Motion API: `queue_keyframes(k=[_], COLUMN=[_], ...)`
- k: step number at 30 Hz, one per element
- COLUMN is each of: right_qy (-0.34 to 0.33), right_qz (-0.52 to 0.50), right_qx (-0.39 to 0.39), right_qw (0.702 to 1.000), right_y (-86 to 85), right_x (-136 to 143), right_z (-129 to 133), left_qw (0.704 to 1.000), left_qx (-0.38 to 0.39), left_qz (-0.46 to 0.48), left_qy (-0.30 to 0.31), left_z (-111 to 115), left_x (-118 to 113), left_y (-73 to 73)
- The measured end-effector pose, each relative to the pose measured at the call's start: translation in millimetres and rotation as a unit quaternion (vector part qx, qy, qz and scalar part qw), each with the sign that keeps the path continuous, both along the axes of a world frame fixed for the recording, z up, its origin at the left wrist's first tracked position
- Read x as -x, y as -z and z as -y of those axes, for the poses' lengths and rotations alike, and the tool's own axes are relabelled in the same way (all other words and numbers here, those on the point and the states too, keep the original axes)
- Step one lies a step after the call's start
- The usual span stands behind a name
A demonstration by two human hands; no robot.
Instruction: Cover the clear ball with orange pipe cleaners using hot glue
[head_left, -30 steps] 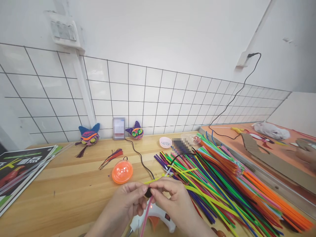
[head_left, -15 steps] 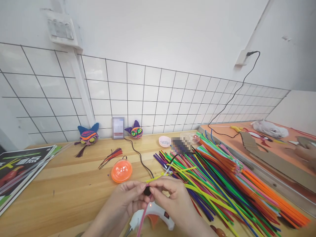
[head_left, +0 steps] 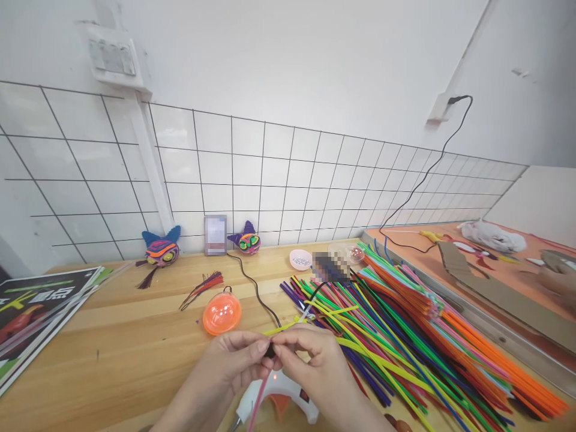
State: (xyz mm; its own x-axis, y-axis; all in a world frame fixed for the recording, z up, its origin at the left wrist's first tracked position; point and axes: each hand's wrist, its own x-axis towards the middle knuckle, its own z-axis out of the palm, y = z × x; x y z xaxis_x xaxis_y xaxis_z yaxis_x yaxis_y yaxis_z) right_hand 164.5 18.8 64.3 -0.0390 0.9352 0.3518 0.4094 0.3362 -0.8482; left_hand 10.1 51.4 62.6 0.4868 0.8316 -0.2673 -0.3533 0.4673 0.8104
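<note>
My left hand (head_left: 231,366) and my right hand (head_left: 317,363) meet low in the middle, thumbs and fingertips pinched together. Between them is a small dark piece (head_left: 270,350) with a pink pipe cleaner (head_left: 257,403), whose tail hangs down from the fingertips. The fingers cover most of the dark piece. A yellow pipe cleaner (head_left: 278,329) shows just behind the fingertips; whether it is held, I cannot tell. Below the hands lies a white hot glue gun (head_left: 246,403) with a small red light on, partly hidden by the right hand.
Loose pipe cleaners (head_left: 382,336) spread across the right side. An orange plastic ball (head_left: 222,313) lies left, near thread tassels (head_left: 202,288). Two wrapped animal heads (head_left: 161,249), a phone (head_left: 216,235) and a pink bowl (head_left: 300,259) stand behind. Another person's hand (head_left: 560,279) is far right.
The pink strand that crossed between my fingertips is now mostly covered by them. My fingers have drawn slightly closer around the dark piece; otherwise both hands stay in place.
</note>
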Motion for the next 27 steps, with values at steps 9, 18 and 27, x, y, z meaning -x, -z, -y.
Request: queue_keyframes(k=[9,18,27], right_qy=[-0.014,-0.039,-0.08], right_qz=[-0.01,-0.12,-0.253], right_qx=[0.012,0.07,0.145], right_qw=[1.0,0.99,0.953], right_y=[0.6,1.0,8.6], right_x=[-0.4,2.0,2.8], right_z=[0.3,-0.2,-5.0], left_qw=[0.999,0.998,0.998], left_qx=[-0.032,-0.037,0.008], left_qz=[-0.039,-0.048,-0.017], left_qy=[-0.009,-0.031,-0.056], left_z=[-2.1,-1.8,-1.8], left_x=[-1.3,-3.6,-3.7], left_y=[2.9,4.8,3.8])
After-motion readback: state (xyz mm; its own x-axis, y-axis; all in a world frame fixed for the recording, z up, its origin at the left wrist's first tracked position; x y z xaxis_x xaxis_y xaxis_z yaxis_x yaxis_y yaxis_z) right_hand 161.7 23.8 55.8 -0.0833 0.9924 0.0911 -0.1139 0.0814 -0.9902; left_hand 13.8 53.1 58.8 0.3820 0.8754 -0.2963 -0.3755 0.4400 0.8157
